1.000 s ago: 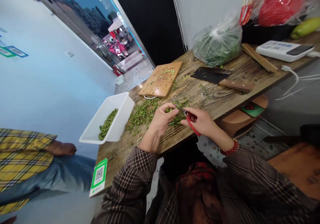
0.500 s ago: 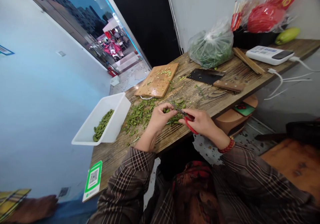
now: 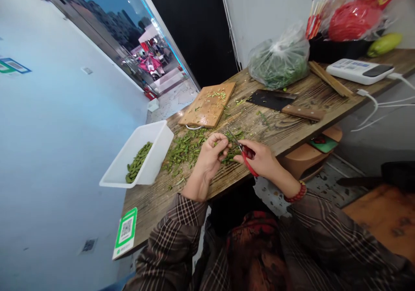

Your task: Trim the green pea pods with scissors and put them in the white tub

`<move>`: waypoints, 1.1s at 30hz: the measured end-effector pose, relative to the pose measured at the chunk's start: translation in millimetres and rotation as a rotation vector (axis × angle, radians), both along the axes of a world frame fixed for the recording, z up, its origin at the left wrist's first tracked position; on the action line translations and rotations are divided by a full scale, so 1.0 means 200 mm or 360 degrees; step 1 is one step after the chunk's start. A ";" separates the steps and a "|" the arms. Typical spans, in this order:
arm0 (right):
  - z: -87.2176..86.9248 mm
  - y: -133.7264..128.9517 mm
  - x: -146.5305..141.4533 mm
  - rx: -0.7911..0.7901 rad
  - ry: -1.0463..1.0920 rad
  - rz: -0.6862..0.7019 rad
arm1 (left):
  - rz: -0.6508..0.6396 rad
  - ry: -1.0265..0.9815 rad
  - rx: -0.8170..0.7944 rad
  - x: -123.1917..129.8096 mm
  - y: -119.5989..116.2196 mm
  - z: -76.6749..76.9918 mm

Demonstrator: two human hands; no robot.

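Observation:
My right hand is closed around red-handled scissors, whose blades point up and left towards my other hand. My left hand is pinched just left of the blades, with an edamame pod mostly hidden by its fingers. Beneath and beyond both hands, a loose heap of green edamame pods and trimmings spreads over the wooden table. To the left, a white plastic tub at the table's edge holds several whole edamame pods.
A cutting board with chopped green bits lies farther back. A cleaver rests right of it, in front of a bag of greens. A white power bank with cables sits at right. A QR-code sign stands at the near left corner.
The scissors have drawn slightly away from my left hand and their blades now show more clearly. The whole view has shifted a little, and a person's arm at lower left has gone out of sight.

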State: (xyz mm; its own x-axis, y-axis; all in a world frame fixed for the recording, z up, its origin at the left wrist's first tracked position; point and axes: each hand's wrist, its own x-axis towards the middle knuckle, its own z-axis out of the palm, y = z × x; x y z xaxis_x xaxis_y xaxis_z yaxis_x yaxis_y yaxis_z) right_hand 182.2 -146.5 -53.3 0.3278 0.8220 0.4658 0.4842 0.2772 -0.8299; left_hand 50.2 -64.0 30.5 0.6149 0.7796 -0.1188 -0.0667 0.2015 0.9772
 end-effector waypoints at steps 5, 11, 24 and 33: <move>-0.01 0.00 -0.01 -0.0008 -0.0035 -0.0040 | 0.0003 0.0050 0.0011 0.02 -0.03 -0.02; 0.00 -0.01 0.07 -0.0110 0.0044 -0.0041 | 0.0042 0.0186 0.0211 0.01 0.07 -0.01; 0.02 0.01 0.16 -0.0074 0.0836 -0.0072 | -0.0202 0.0521 0.0449 0.08 0.35 -0.06; -0.01 0.02 0.17 -0.0044 0.0759 -0.0076 | -0.0461 0.1182 0.1743 0.15 0.39 -0.18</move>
State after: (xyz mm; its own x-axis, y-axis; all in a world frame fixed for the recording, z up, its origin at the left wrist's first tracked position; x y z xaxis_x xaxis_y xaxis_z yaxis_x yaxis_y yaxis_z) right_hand 217.1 -142.5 -55.9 0.5374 0.8106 0.2326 0.0595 0.2387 -0.9693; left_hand 79.5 13.9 -4.7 0.8343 0.5419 0.1013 0.4545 -0.7801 0.4300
